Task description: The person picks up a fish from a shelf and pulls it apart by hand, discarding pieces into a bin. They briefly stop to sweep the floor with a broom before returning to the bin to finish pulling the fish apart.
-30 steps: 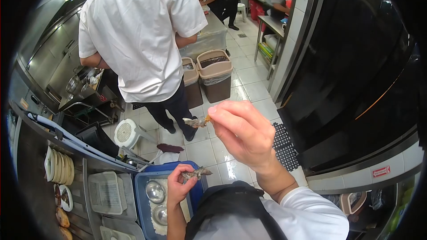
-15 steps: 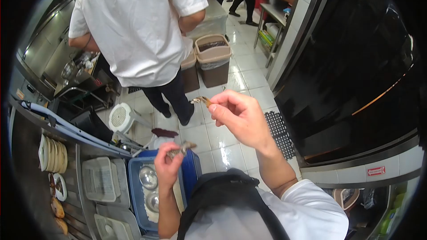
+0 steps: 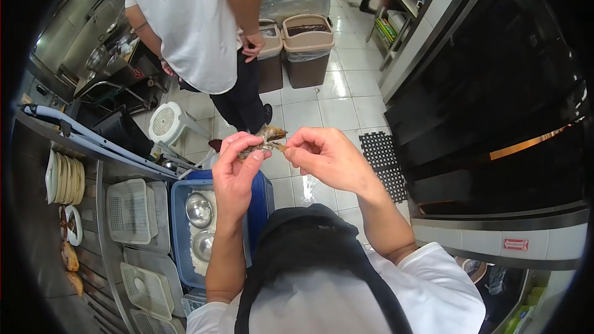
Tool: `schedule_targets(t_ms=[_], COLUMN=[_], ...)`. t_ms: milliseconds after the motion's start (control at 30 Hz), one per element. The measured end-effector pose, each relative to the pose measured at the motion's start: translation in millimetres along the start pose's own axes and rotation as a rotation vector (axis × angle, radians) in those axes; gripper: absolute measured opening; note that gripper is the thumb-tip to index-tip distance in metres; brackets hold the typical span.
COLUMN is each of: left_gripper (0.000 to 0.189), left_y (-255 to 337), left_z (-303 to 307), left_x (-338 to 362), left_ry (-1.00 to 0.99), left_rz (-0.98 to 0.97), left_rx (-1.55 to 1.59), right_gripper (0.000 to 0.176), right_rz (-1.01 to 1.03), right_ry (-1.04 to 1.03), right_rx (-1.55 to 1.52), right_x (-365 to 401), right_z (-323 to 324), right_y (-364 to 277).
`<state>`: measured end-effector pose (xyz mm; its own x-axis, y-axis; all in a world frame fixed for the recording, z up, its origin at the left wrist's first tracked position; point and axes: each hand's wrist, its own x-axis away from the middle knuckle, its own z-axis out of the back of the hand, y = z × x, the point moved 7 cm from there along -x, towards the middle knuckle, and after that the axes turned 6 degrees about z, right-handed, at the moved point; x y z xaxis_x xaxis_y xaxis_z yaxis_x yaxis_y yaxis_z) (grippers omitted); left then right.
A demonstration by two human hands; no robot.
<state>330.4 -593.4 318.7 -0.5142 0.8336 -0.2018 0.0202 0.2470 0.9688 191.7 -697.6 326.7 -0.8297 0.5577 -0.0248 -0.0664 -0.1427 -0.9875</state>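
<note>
Both of my hands are raised in front of my chest, close together. My left hand is closed around a small greyish-brown piece of food, perhaps shellfish; its exact kind is unclear. A yellowish-brown part sticks up beyond the fingertips. My right hand pinches a thin brownish bit at the right side of that piece. Whether this bit is joined to the piece cannot be made out.
A person in a white shirt stands ahead. Brown bins are beyond. At lower left are a blue tub with metal bowls, baskets and a white stool. A black mat lies right.
My left hand has risen with its piece, and my hands have come together. The person in the white shirt has turned and lowered an arm. The view has shifted.
</note>
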Motion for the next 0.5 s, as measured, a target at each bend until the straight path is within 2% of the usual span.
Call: schedule_targets(t_ms=[133,333,467,500], left_gripper=[0.021,0.019,0.018,0.018], left_y=[-5.5,-17.4,-22.0,-23.4], left_z=[-3.4,2.1,6.4,7.5], left_x=[2.5,5.6,7.2,8.0], left_ry=[-0.094,-0.064,-0.043,-0.035], left_rz=[0.007,0.042,0.031,0.043], left_rx=[-0.05,-0.071,-0.124,-0.096], right_gripper=[0.016,0.021,0.017,0.018], right_rz=[-0.013,0.03,0.011,0.007], right_ry=[-0.016,-0.018,-0.08,-0.099], right_rx=[0.031,0.02,0.057,-0.015], right_x=[1.9,1.9,0.1,0.4], right_z=[-0.4,-4.8,-9.9,-11.8], right_y=[0.7,-0.2,5.6,7.5])
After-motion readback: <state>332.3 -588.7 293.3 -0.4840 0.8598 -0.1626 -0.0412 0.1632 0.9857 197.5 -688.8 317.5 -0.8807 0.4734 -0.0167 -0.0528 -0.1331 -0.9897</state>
